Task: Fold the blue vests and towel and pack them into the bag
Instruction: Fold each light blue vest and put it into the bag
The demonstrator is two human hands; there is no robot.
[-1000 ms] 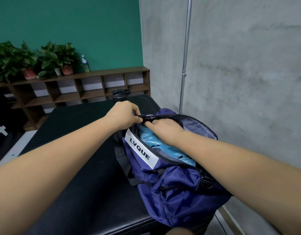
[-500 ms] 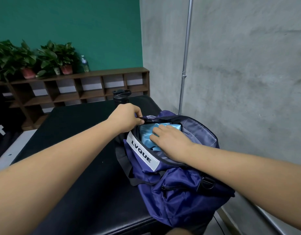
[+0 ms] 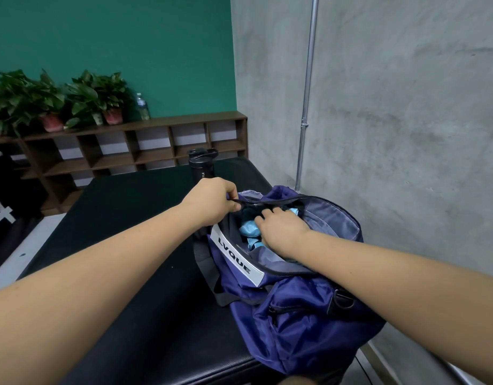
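Note:
A navy bag (image 3: 301, 315) with a white LVQUE label lies on the black padded bench (image 3: 123, 262), its top unzipped. Light blue cloth (image 3: 249, 229) shows inside the opening, with a darker fabric behind it. My left hand (image 3: 212, 201) pinches the bag's near rim at the far end and holds it up. My right hand (image 3: 281, 229) reaches into the opening with its fingers curled down onto the blue cloth; most of the cloth is hidden under it.
A black shaker bottle (image 3: 202, 165) stands on the bench just behind my left hand. A grey concrete wall with a metal pipe (image 3: 306, 107) runs close along the right. A brown cubby shelf (image 3: 145, 145) with potted plants lines the back.
My right hand has pushed deeper into the bag, and less blue cloth shows now. My left hand keeps its hold on the rim, and the opening has widened.

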